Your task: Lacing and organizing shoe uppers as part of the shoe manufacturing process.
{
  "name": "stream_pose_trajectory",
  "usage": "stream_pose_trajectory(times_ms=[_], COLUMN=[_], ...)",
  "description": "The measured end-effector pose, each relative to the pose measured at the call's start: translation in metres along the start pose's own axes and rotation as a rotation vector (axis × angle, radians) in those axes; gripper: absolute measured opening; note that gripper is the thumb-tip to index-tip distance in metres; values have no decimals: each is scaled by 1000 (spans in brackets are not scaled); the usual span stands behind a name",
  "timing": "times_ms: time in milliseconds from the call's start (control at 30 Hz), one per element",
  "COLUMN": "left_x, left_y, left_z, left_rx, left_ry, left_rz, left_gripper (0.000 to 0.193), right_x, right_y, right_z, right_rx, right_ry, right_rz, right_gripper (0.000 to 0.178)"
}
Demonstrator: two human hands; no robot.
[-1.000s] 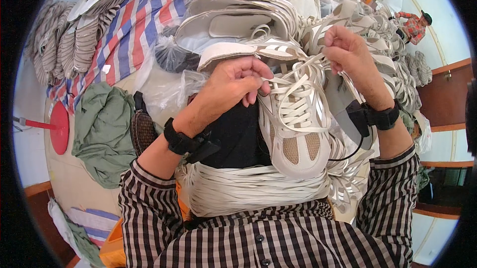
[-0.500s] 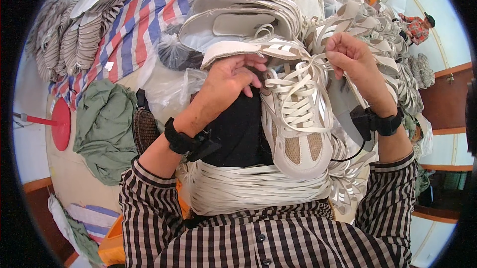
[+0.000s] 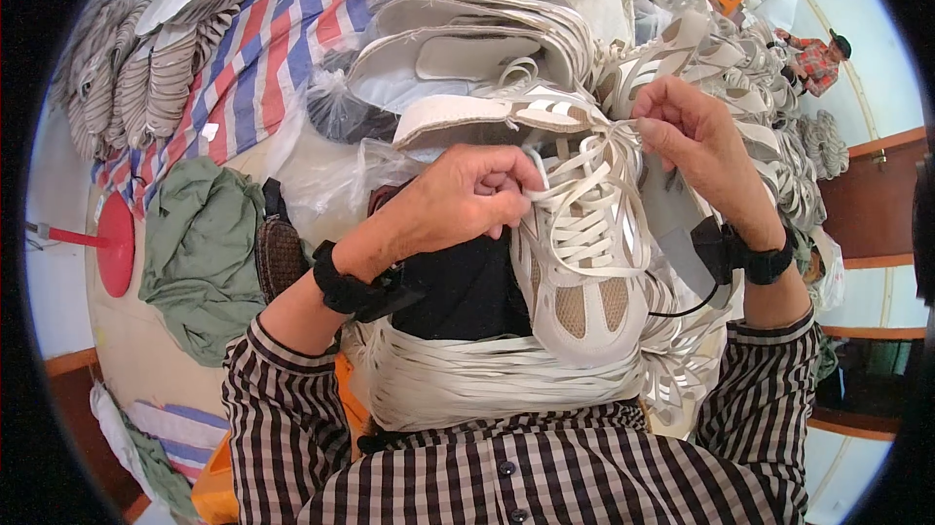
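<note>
A cream and tan shoe upper (image 3: 584, 281) with white laces lies on my lap, toe toward me. My left hand (image 3: 467, 202) is closed on a lace at the shoe's left side, near the eyelets. My right hand (image 3: 696, 131) pinches the lace end (image 3: 623, 126) at the top of the shoe, beside the tongue. Both wrists wear black bands. A thick bundle of white laces (image 3: 487, 379) rests across my lap under the shoe.
Stacks of cream shoe uppers (image 3: 487, 48) pile up ahead and to the right. Bundled soles (image 3: 146, 48) lie on a striped red, white and blue sheet (image 3: 263, 57) at left. A green cloth (image 3: 200, 252) lies at left. A person (image 3: 816, 56) sits far right.
Both hands have shifted slightly along the laces; the right hand has drawn the lace end up and outward at the shoe's top. The shoe stays in place.
</note>
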State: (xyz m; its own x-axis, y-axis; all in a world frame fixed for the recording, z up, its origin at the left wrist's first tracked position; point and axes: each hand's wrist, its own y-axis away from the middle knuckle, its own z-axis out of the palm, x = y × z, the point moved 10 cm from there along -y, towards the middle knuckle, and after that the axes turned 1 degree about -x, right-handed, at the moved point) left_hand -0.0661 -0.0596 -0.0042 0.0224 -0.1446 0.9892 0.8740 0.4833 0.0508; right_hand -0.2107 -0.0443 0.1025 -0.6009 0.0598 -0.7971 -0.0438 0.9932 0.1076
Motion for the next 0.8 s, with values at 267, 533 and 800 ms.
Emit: stream_pose_trajectory(times_ms=[267,533,800], left_x=[9,33,37], left_y=[2,6,12], left_z=[-1,-3,11], left_rx=[7,132,34], left_ry=[-296,-314,-445], left_rz=[95,359,388], left_gripper=[8,10,12], right_x=[2,12,11], right_y=[9,24,26], right_z=[-5,-18,-12], right_rx=[47,161,132], right_ry=[146,114,217], right_rz=[52,60,37], right_gripper=[7,9,12])
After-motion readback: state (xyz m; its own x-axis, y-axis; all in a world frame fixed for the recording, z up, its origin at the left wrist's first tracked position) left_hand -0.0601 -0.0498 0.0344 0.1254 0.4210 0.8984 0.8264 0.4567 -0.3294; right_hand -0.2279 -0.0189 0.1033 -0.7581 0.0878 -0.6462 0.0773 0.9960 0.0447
